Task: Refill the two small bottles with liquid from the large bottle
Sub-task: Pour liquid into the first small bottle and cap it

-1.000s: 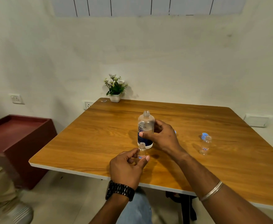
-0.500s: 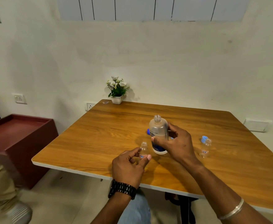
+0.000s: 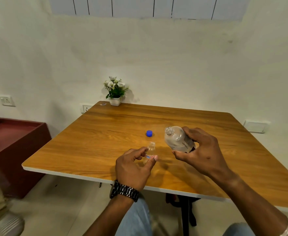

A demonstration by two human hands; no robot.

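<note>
Right hand (image 3: 202,152) tilts large bottle (image 3: 178,139) (uncapped); left hand (image 3: 133,167) pinches small bottle (image 3: 150,151).

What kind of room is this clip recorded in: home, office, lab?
Probably a plain office or meeting room, though a home is possible: a bare wooden table against a cream wall, wall sockets, a small potted plant and a red-brown cabinet.

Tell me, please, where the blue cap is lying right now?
In the head view, the blue cap lies on the table, beyond the small bottle and just left of the large bottle.
</note>
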